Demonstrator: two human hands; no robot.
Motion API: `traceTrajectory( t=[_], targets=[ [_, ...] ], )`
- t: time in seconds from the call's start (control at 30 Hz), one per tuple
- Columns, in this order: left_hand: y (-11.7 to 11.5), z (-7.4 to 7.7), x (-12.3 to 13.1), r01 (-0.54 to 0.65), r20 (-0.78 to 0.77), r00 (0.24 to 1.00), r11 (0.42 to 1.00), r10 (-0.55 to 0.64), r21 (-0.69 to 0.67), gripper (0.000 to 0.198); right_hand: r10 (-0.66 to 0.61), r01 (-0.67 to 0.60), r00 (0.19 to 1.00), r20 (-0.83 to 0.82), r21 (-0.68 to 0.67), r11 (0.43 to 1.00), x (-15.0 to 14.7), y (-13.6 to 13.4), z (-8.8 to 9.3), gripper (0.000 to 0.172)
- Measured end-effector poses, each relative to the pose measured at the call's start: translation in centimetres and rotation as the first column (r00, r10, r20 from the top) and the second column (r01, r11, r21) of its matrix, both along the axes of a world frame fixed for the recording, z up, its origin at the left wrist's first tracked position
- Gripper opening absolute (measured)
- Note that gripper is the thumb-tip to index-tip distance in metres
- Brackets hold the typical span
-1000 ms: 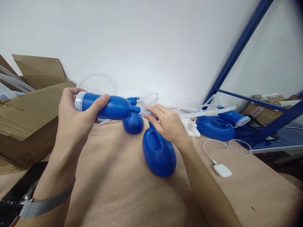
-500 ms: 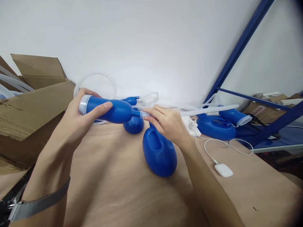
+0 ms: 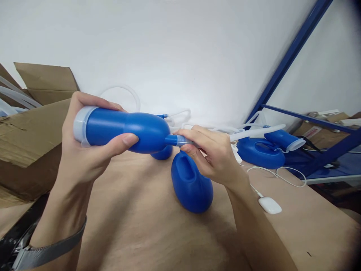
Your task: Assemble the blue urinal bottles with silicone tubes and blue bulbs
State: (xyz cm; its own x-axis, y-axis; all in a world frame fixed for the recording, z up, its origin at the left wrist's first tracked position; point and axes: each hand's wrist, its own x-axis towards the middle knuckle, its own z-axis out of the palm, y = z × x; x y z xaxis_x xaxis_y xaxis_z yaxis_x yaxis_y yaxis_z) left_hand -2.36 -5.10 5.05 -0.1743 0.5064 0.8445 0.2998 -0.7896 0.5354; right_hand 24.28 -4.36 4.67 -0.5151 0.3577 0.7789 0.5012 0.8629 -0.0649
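My left hand [image 3: 93,131] is wrapped round a blue plastic bottle-shaped funnel [image 3: 126,130] with a translucent white cap [image 3: 84,126] at its wide end. The funnel lies sideways in the air, its narrow spout pointing right. Pinched in my right hand [image 3: 210,150] is the end of a translucent tube [image 3: 182,140], fitted over the spout; how far it goes on is partly hidden by my fingers. The tube runs out to the right behind that hand. Just below stands a blue container [image 3: 193,188] with a recessed handle, upright on the table, apart from the funnel.
An open cardboard box [image 3: 36,128] with tubes inside stands at the left. Another blue container with a funnel [image 3: 261,154] lies at the right, beside a blue metal rack [image 3: 293,49]. A white charger puck [image 3: 270,205] with its cable rests on the brown tabletop [image 3: 152,233].
The funnel and both hands have come closer to me, and my right hand has shifted rightward. The spout now sits deeper in the tube end.
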Motion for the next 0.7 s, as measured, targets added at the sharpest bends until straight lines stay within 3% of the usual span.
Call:
traceTrajectory(
  t=[0.1, 0.23, 0.33, 0.5, 0.7],
  targets=[
    [-0.6, 0.1, 0.6, -0.015, -0.013, 1.000, 0.999, 0.015, 0.046, 0.055, 0.005, -0.005, 1.000, 0.010, 0.003, 1.000, 0.1, -0.5, 0.3, 0.032],
    [-1.8, 0.6, 1.9, -0.071, -0.048, 0.996, 0.997, 0.070, -0.007, 0.046, -0.049, 0.048, 0.996, 0.075, 0.019, 0.999, 0.2, -0.8, 0.5, 0.034],
    [-2.3, 0.7, 2.5, -0.107, -0.043, 0.993, 0.994, 0.106, -0.029, 0.047, -0.014, 0.012, 0.999, 0.050, 0.049, 0.999, 0.1, -0.8, 0.3, 0.034],
    [-1.0, -0.1, 1.9, -0.047, -0.023, 0.999, 0.996, 0.046, -0.070, 0.049, -0.056, 0.053, 0.998, 0.042, 0.069, 0.996, 0.0, -0.1, 0.0, 0.034],
    [-0.3, -0.4, 1.5, -0.112, 0.010, 0.993, 0.981, 0.115, -0.160, 0.043, -0.162, 0.142, 0.984, 0.079, 0.213, 0.967, 0.0, 0.9, -0.4, 0.038]
  ],
)
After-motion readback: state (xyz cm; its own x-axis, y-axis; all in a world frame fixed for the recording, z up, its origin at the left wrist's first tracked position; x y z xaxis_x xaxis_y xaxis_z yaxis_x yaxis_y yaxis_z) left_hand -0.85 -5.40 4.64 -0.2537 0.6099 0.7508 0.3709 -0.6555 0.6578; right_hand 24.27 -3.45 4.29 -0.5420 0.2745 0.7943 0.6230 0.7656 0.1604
